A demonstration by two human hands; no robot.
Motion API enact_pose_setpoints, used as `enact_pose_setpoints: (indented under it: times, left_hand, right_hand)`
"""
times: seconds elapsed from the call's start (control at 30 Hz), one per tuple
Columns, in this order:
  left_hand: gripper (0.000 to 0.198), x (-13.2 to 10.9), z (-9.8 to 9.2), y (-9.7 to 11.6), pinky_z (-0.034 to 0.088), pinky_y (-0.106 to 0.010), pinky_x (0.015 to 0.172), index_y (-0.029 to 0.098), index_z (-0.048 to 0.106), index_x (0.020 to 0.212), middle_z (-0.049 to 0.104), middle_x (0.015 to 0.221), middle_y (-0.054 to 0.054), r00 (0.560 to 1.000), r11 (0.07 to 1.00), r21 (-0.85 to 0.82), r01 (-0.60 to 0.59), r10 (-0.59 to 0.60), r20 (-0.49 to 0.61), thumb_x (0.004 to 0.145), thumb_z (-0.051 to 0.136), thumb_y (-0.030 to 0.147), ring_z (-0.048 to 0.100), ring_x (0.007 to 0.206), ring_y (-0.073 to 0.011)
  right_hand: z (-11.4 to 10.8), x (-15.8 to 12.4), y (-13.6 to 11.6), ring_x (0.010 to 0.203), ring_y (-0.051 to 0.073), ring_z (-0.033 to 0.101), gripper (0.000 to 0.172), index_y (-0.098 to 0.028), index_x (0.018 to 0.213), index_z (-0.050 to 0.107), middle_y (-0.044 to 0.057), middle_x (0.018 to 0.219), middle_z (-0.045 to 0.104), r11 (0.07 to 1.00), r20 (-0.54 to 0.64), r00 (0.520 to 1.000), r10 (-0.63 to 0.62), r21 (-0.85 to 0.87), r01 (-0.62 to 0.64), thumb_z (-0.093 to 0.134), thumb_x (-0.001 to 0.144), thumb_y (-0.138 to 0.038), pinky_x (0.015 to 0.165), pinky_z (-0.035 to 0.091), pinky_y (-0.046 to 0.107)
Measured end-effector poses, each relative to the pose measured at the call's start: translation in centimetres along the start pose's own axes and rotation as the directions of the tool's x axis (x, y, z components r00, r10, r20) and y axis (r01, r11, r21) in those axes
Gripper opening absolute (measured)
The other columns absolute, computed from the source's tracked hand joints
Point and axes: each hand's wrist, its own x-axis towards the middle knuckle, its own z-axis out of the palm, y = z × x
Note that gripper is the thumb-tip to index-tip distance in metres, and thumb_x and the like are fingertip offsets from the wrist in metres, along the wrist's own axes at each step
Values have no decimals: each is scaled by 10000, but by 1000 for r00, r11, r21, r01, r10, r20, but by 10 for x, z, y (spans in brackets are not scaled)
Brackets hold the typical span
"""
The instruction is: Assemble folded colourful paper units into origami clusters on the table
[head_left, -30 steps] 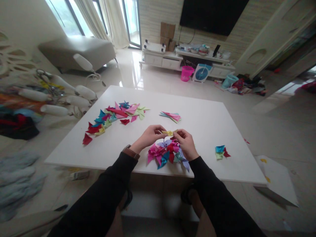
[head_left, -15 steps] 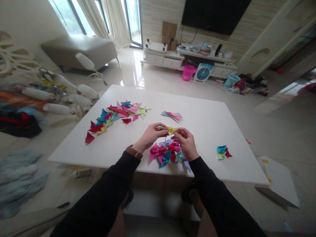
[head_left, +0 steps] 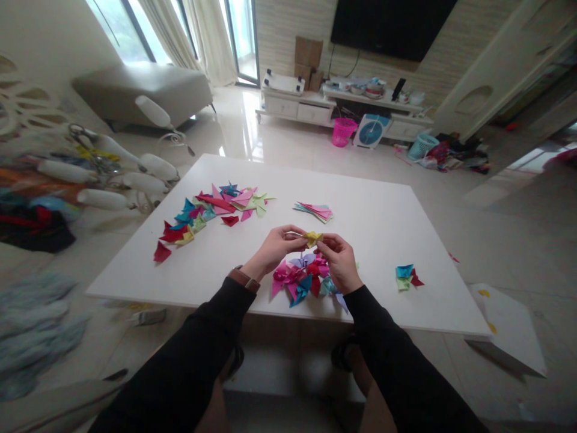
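Observation:
A small yellow folded paper piece (head_left: 312,239) is held above the white table (head_left: 369,240), pinched from both sides. My left hand (head_left: 283,243) grips its left end between thumb and fingers. On the other end, my right hand (head_left: 338,257) is closed with thumb and fingertips. Just below the hands lies a pile of folded paper pieces (head_left: 295,281) in pink, red, blue and lilac, partly hidden by my right hand. Beyond the hands rests a fanned stack of folded paper strips (head_left: 315,210).
A larger heap of colourful folded paper (head_left: 220,204) spreads over the table's left side. Several small paper pieces (head_left: 408,276) lie at the right. Across the floor stand a pink basket (head_left: 343,132), a blue fan (head_left: 371,131) and a low cabinet (head_left: 282,107).
The yellow paper looks slightly turned and more bunched between my fingers, and my right fingers have shifted a little. Both hands keep hold of it; the piles lie as before.

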Motion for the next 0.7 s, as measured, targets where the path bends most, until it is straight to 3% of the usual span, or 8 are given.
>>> enact_pose_setpoints:
  times: [0.7]
  left_hand:
    - [415,-4,2,3,600,-393,841,107,742,855,784,844,-104,997,989,135,-67,70,-21,613,934,383,739,809,-208]
  right_hand:
    - [0,-1,3,582,136,606,283,-214,863,700,-18,735,696,998,-39,999,17,-66,-19,851,689,-379,555,446,265]
